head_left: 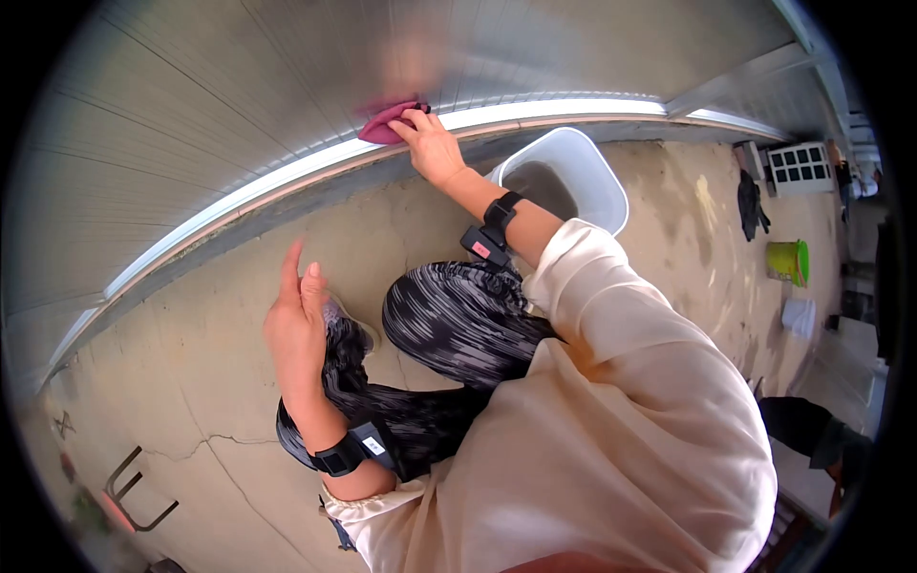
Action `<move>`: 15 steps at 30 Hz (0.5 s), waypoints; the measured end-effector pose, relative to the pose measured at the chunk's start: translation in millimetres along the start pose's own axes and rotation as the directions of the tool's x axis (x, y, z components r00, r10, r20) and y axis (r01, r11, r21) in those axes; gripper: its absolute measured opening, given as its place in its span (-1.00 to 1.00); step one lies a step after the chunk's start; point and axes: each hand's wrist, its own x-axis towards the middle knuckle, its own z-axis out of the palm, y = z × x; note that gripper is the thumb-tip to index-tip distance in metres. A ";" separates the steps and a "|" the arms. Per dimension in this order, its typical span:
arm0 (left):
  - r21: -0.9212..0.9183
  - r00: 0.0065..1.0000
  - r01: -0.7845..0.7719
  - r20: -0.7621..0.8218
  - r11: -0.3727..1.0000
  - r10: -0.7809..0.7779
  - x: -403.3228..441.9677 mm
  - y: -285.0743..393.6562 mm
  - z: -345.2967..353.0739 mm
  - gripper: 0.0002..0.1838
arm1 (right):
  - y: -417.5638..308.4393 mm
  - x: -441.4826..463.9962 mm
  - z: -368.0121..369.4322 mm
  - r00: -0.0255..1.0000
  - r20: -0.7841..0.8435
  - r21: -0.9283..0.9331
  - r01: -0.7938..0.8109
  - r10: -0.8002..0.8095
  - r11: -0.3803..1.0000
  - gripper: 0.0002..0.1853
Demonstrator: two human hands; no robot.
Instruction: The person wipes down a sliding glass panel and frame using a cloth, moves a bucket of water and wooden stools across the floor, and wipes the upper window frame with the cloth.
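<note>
My right hand [432, 148] presses a dark pink cloth [384, 124] between its fingers and thumb. The cloth lies against the foot of a grey ribbed metal panel [239, 86], by its white bottom rail [234, 198]. Just beside my right forearm stands a white plastic bucket [600, 181] with murky water [542, 186] in it. My left hand [296, 329] is held above the concrete floor near my left knee, its index finger and thumb apart and nothing between them; its other fingers are mostly hidden.
Bent legs in dark patterned trousers [458, 320] are below my hands. On the right are a yellow-green bucket [783, 262], a white container [799, 317], a dark cloth [752, 205] and a white crate [800, 168]. A metal-legged object [124, 487] stands at the lower left.
</note>
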 end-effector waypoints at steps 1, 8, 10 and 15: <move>0.000 1.000 0.016 -0.007 1.000 -0.016 -0.6 -0.8 0.1 -0.48 | 0.6 1.1 3.6 1.000 -0.002 -0.004 -0.005 0.005 1.000 -0.57; 0.079 0.999 0.034 0.010 0.996 -0.034 3.3 -5.8 2.0 -0.46 | 10.4 -6.1 15.4 0.992 0.105 -0.001 -0.075 0.074 0.997 -0.59; 0.082 1.000 0.005 0.001 0.997 -0.005 3.8 -1.3 1.8 -0.46 | 15.6 -3.2 8.0 0.987 0.128 -0.007 -0.099 0.099 0.995 -0.61; 0.099 1.000 -0.001 -0.011 0.995 0.002 -2.0 -7.4 3.1 -0.46 | 72.9 -17.2 -25.4 0.982 -0.037 -0.052 -0.188 0.186 0.981 -0.66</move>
